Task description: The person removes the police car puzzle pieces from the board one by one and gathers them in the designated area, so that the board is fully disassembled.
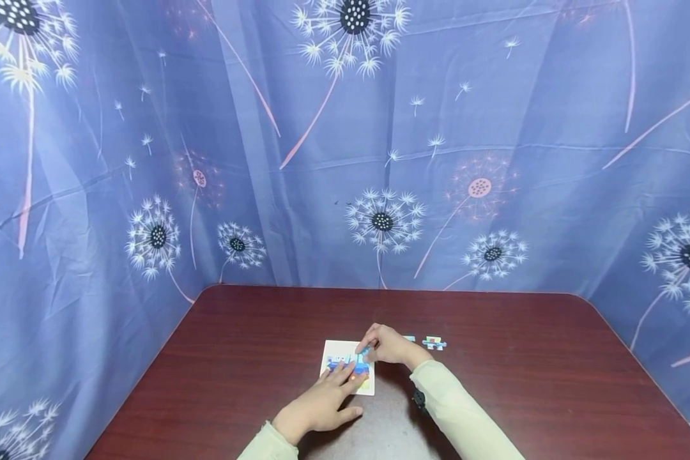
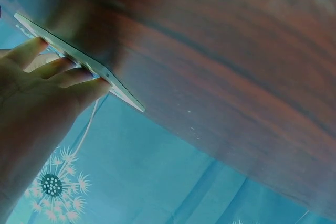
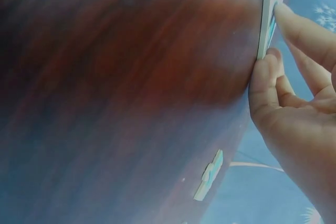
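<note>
Dark reddish-brown wood spreads wide here, a table (image 1: 253, 358) with rounded far corners, and right in its middle sits the action: a square, white-bordered puzzle board (image 1: 333, 345) with a blue and yellow picture. Down on it comes the contact from the left hand (image 1: 322, 404), fingers straight and fanned, tips laid across the lower part of the picture, gripping nothing, its thumb spread out past the board's near edge. And over at the upper right edge, the right hand (image 1: 392, 345) is working close, fingers bent in, thumb and fingertips nearly together with a small blue puzzle piece (image 1: 365, 351) pinched between them; whether that piece is seated, I can't tell. Room between the two hands is tight, just a narrow strip of board. Look right, beyond the knuckles: a multicoloured puzzle piece (image 1: 434, 343) with knobbed edges lies well off the board, and nearer the hand a pale blue puzzle piece (image 1: 409, 338) peeks out, partly hidden. To the left, a broad stretch of wood runs from the board's border to the slanting table side; ahead, more wood reaches the far edge, where a blue dandelion-print fabric curtain (image 1: 310, 217) hangs. Cream sleeves (image 1: 466, 415) cover both forearms, angling in from the near side.
</note>
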Demonstrator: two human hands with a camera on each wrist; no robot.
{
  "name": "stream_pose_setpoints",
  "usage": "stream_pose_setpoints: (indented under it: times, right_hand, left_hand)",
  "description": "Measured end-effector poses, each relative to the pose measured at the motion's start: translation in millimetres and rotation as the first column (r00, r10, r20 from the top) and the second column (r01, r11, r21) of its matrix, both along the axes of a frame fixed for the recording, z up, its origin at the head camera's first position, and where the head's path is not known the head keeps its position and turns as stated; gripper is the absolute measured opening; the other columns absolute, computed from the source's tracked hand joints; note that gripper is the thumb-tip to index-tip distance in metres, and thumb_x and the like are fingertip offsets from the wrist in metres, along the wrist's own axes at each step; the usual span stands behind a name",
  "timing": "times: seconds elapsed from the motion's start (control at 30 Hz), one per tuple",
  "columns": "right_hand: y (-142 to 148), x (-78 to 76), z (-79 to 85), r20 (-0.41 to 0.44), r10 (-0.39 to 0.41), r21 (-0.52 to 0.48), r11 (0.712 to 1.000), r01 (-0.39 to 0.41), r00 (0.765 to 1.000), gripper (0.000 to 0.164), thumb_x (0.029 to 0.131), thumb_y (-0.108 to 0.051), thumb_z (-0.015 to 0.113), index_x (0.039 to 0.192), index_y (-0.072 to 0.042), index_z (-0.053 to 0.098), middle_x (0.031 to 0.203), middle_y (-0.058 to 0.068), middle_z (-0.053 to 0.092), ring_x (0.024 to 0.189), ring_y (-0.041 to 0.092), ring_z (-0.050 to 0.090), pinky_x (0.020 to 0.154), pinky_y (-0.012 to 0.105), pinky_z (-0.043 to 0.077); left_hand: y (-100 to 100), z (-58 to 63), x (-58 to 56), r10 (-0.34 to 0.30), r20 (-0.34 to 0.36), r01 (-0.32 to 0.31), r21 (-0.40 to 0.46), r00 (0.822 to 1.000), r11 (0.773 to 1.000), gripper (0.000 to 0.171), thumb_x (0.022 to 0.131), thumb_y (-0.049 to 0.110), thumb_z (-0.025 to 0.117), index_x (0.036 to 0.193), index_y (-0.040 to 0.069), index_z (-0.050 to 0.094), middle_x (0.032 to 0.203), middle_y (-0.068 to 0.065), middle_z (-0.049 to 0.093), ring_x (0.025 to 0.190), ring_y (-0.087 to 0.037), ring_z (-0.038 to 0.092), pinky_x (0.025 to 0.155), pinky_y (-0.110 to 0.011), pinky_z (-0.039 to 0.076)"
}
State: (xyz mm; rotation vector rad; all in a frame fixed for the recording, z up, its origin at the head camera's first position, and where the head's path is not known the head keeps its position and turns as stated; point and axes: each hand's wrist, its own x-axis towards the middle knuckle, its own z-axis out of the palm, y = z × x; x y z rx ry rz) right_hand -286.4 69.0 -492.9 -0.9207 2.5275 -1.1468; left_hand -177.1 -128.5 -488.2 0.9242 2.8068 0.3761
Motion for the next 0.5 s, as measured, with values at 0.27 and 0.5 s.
stream_pose_setpoints:
  times: [0.27,0.5]
  right_hand:
    - [-3.6,2.7,-0.1,0.007,-0.014,-0.011,1.0,0.014,1.0,0.017,0.077,0.006,0.073,0.089,-0.007,0.075,0.095,0.006,0.057,0.084,0.021,0.054,0.072,0.03,0.046]
    - [-3.2,2.2,-0.3,0.019,-0.029,-0.035,0.999,0.03,0.999,0.02,0.077,0.009,0.072,0.089,-0.007,0.075,0.094,0.007,0.057,0.078,0.019,0.053,0.067,0.027,0.045]
  left_hand:
    - [-0.8,1.5,2.1,0.008,0.008,-0.008,0.014,1.0,1.0,0.061,0.096,0.042,0.055,0.149,0.016,0.039,0.154,-0.016,0.03,0.142,-0.037,0.025,0.111,-0.055,0.025]
    - [-0.3,1.2,2.3,0.008,0.009,-0.008,0.013,1.0,1.0,0.061,0.096,0.042,0.055,0.148,0.016,0.039,0.154,-0.017,0.031,0.141,-0.038,0.026,0.111,-0.055,0.026]
